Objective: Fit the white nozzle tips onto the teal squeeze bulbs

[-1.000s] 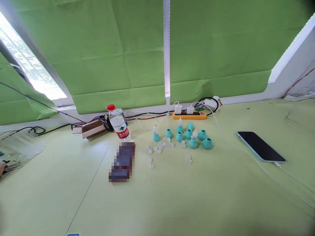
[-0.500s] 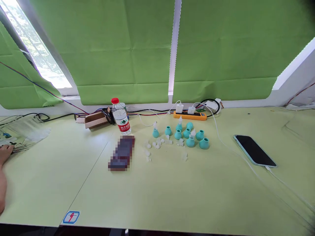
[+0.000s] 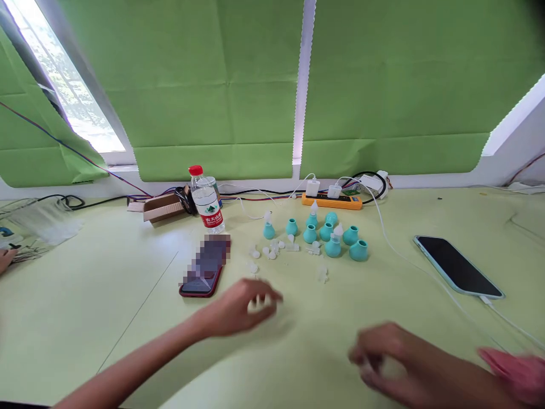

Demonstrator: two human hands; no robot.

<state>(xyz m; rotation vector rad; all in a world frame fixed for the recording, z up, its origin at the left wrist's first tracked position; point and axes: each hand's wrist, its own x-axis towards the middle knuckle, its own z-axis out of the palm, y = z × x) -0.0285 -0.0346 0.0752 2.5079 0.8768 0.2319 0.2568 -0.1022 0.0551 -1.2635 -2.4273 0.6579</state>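
Observation:
My left hand (image 3: 240, 309) hovers above the table, its fingers loosely curved and apart, with nothing seen in them. It is nearest to a scatter of small translucent white plastic pieces (image 3: 272, 249). To the right, my right hand (image 3: 383, 358) is curled and smeared by motion, so its grip cannot be made out. Beyond the hands stand several turquoise rubber bulbs (image 3: 359, 250) with open necks. Some carry a clear pointed nozzle, such as the bulb with nozzle (image 3: 268, 229) on the left. One loose clear piece (image 3: 323, 274) lies closer to me.
A phone in a red case (image 3: 200, 284) lies left of the pieces, below a water bottle (image 3: 207, 201). On the right, another phone (image 3: 457, 267) is plugged into a white cable. An orange power strip (image 3: 332, 201) and an open cardboard box (image 3: 163, 208) sit at the back. Another person's hand (image 3: 5, 258) shows far left.
Both my hands have come into view over the table from the near edge. The other person's arm at far left has drawn mostly out of view. The view has shifted slightly.

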